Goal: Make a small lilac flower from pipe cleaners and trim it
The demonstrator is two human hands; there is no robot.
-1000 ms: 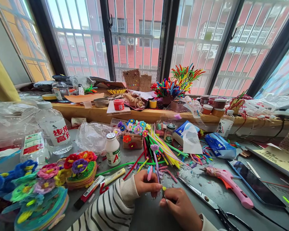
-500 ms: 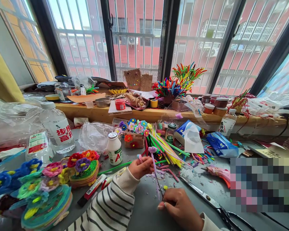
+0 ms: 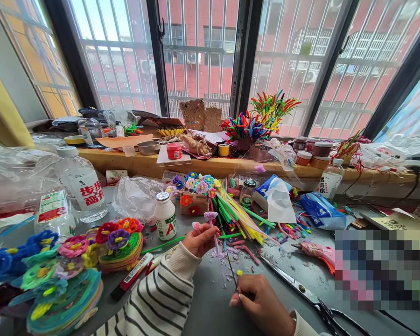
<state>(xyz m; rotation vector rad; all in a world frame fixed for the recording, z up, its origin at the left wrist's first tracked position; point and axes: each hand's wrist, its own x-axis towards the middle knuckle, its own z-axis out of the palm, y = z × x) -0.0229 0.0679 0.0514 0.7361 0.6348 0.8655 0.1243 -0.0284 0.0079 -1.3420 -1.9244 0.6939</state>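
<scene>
Two sets of fingers were engaged: those of the left hand (image 3: 200,241) were pinched together on the stem of a purple flower (image 3: 210,215), and those of the right hand (image 3: 257,296) were curled around the handle of a thin metal tool (image 3: 232,270), apparently small scissors. The flower head stood just above the left fingertips, with the stem hanging below them. A pink fuzzy piece (image 3: 196,226) showed beside the left fingers; whether it was gripped could not be told. The tool's tip pointed up toward the lower stem, near it; contact could not be confirmed. The step in hand was judged to be trimming or checking of the stem, since fine purple scraps (image 3: 234,252) lay on the table (image 3: 210,308) around it. A further cut would have called for a steady left pinch, a straight stem and a tip aligned clear of the left fingers. Farther out, large scissors (image 3: 303,288) lay right of the right hand, and a bundle of fuzzy stems (image 3: 243,220) lay behind both hands.
</scene>
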